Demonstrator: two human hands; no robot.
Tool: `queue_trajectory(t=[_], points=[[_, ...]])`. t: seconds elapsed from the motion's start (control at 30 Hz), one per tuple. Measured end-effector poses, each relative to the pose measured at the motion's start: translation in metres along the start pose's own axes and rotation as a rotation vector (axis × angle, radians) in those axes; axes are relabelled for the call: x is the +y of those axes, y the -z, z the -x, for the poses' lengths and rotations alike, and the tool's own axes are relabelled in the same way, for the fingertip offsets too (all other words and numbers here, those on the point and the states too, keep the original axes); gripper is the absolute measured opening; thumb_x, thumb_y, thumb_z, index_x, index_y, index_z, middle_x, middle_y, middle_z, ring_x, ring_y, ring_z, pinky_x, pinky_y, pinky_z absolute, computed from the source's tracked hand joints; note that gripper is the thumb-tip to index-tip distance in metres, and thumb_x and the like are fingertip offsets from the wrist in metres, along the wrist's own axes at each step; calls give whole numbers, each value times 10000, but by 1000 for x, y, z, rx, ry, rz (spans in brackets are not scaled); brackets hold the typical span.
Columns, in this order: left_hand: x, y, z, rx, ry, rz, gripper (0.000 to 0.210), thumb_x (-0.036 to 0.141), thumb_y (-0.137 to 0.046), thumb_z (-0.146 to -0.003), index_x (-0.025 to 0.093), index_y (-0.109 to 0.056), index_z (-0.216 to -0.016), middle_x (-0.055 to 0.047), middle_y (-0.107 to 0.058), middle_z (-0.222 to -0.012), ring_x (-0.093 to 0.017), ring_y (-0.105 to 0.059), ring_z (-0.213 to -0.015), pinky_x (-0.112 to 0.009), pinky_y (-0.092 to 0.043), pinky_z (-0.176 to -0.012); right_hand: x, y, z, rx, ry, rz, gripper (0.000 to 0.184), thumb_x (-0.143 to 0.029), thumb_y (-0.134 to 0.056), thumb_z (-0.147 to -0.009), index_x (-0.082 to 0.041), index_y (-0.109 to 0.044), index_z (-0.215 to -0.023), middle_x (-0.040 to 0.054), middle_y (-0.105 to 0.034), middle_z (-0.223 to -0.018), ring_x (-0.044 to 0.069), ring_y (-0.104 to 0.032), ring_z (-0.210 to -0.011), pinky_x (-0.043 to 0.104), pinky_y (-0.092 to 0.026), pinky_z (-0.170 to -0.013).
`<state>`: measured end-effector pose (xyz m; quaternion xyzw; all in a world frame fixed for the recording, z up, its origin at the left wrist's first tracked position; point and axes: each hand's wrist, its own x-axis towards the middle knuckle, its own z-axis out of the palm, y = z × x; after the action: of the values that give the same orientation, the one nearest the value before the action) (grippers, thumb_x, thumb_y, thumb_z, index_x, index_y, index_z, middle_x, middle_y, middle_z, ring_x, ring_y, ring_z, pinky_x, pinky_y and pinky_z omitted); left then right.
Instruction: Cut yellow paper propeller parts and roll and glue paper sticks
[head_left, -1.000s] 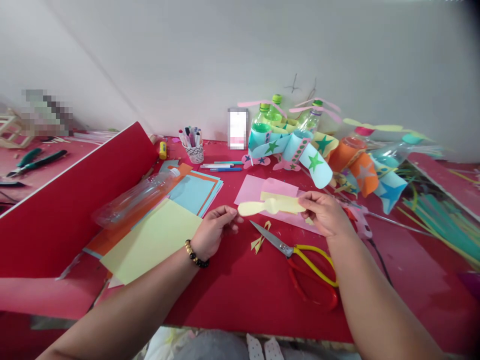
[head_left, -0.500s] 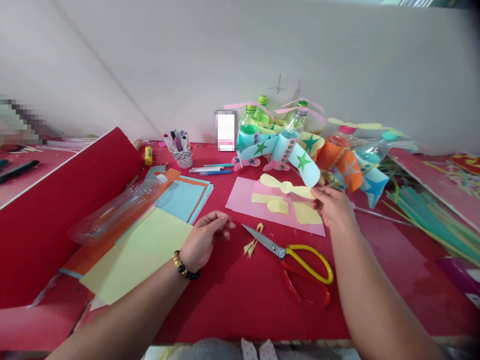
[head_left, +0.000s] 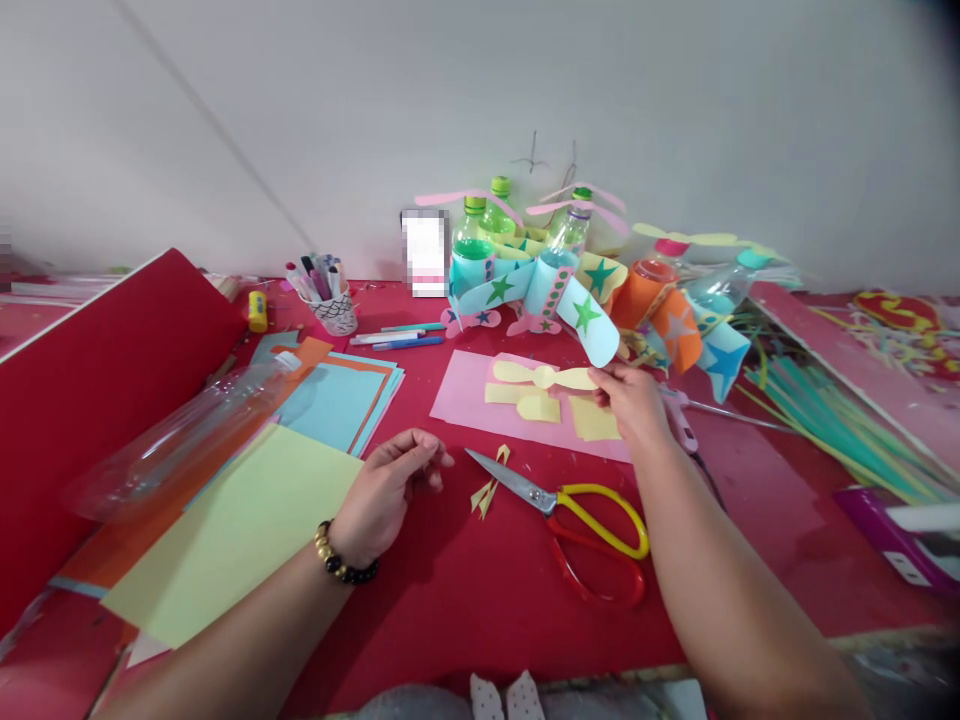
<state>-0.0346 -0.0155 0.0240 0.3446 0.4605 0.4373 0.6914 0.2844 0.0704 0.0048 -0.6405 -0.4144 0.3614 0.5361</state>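
My right hand (head_left: pixel 637 405) pinches the right end of a pale yellow paper propeller (head_left: pixel 544 376) over a pink sheet (head_left: pixel 455 395). On that sheet lie a yellow strip (head_left: pixel 502 394), a round-ended yellow piece (head_left: pixel 540 408) and a yellow square (head_left: pixel 595 418). My left hand (head_left: pixel 382 490), wearing a beaded bracelet, is beside the yellow sheet (head_left: pixel 232 530). Its fingers are loosely curled and a little apart, with nothing visible in them. Between my arms rest scissors (head_left: pixel 551 500) with one yellow and one red handle, their blades slightly parted. Yellow scraps (head_left: pixel 487 485) lie by the blade tips.
Decorated bottle planes (head_left: pixel 551 275) stand at the back, near a phone (head_left: pixel 426 255). A pen cup (head_left: pixel 330 305), loose pens (head_left: pixel 405 340) and a glue stick (head_left: pixel 257 312) are left of them. A clear bottle (head_left: pixel 187 430) lies on coloured paper. A glue gun (head_left: pixel 682 420) is beyond my right wrist.
The view has turned slightly right. My right hand has brought the propeller lower, closer to the yellow pieces on the pink sheet. My left hand keeps about the same place on the table.
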Motion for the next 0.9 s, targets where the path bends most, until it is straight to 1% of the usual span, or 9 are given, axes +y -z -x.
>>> queue_trajectory(t=[0.17,0.3,0.43,0.53,0.6,0.67,0.7,0.8,0.9], points=[[-1,0,0,-1,-13,-3,168,302,-610,-807,151,-544,-771,-28,-628,-746,-77,-512,-564,-194,-424,-561,5,-3,-3,-11,19,46,326,-442,-710,-621,-142,-644,-729,-39,-519,-499,82,-460,-425,193,-388,-408],[-1,0,0,0,-12,-10,172,303,-612,-803,151,-545,-760,-31,-629,-745,-81,-511,-561,-198,-424,-559,6,-3,-4,-2,46,121,338,-457,-639,-690,-145,-653,-818,-11,-578,-554,104,-518,-445,213,-436,-448],[0,1,0,-7,-20,-18,168,302,-597,-816,152,-542,-765,-32,-631,-755,-82,-512,-568,-199,-422,-566,0,6,-2,35,94,260,348,-433,-634,-695,-156,-660,-905,46,-656,-698,167,-604,-573,258,-464,-518],[0,1,0,-10,-22,-18,168,302,-591,-824,155,-535,-763,-26,-626,-750,-81,-511,-569,-199,-417,-572,-10,15,3,101,156,404,326,-391,-709,-624,-171,-677,-863,78,-679,-808,212,-614,-704,293,-455,-609],[0,1,0,-16,-23,-25,166,304,-590,-824,159,-535,-767,-22,-626,-749,-82,-511,-566,-203,-414,-575,-19,18,9,110,202,578,247,-385,-711,-629,-183,-680,-767,64,-673,-754,209,-595,-681,297,-429,-612],[1,0,0,-18,-37,-50,166,311,-588,-825,163,-537,-769,-20,-628,-753,-85,-512,-567,-209,-410,-581,-28,17,17,24,227,732,206,-394,-680,-673,-190,-668,-702,35,-651,-661,183,-569,-603,285,-400,-574],[1,0,0,-18,-52,-74,173,319,-586,-826,164,-540,-765,-20,-629,-752,-87,-512,-569,-212,-408,-586,-32,16,21,-64,233,762,206,-397,-668,-689,-191,-661,-686,23,-641,-633,172,-559,-581,275,-390,-559],[1,-2,1,-45,-109,-209,208,354,-579,-827,163,-557,-746,-25,-623,-733,-98,-509,-582,-223,-404,-605,-43,9,35,-383,237,743,220,-404,-666,-697,-190,-638,-655,6,-635,-629,155,-556,-585,252,-379,-542],[-3,-7,4,-93,-193,-508,218,395,-611,-795,177,-600,-803,-34,-622,-752,-127,-519,-636,-239,-397,-622,-51,3,49,-711,219,778,232,-426,-680,-681,-200,-631,-675,-2,-633,-659,157,-566,-619,246,-373,-542]])
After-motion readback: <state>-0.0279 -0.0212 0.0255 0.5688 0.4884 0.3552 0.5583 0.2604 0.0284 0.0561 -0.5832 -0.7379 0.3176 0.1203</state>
